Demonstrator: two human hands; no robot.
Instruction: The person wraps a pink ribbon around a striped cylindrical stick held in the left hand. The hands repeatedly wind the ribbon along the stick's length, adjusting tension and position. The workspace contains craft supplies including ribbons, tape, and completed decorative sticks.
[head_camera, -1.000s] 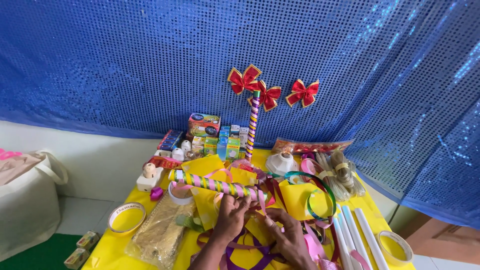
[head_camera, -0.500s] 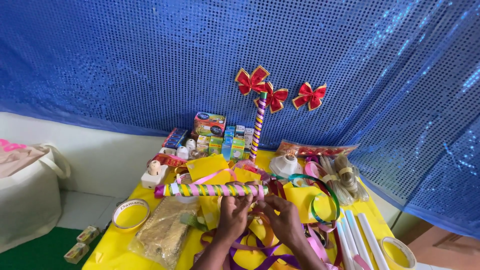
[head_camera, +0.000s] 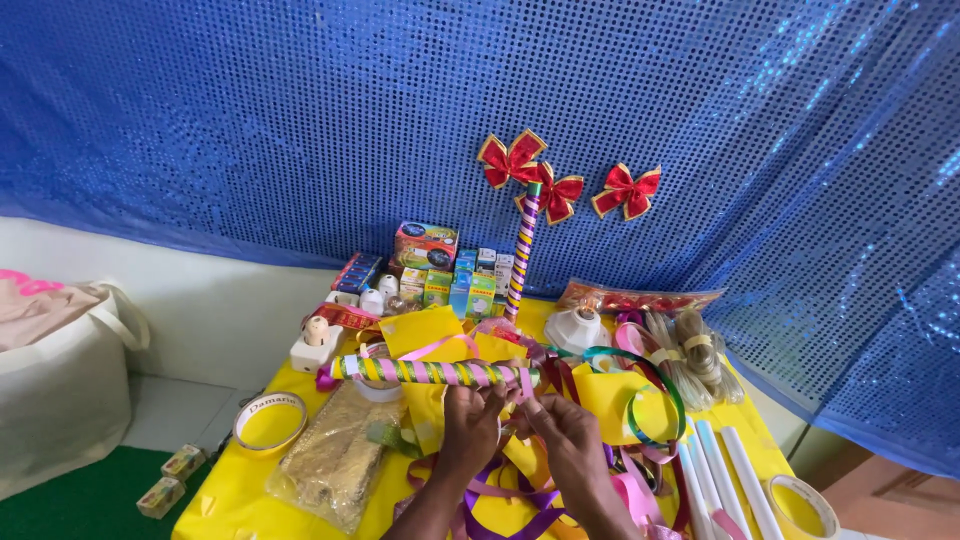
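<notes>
A stick wrapped in striped ribbon lies crosswise over the yellow table. My left hand and my right hand meet at the stick's right end, fingers pinching a pink ribbon there. Loose purple, pink and green ribbons lie under and around my wrists. A second striped stick stands upright against the blue sequin curtain, near three red bows.
A gold foil packet and a tape ring lie at left. Small boxes stand at the back. White tubes, another tape ring and raffia bundles are at right. A white bag sits on the floor left.
The view tilted down slightly. Both hands moved up from the ribbon pile to the striped stick's right end, and the stick now lies more level.
</notes>
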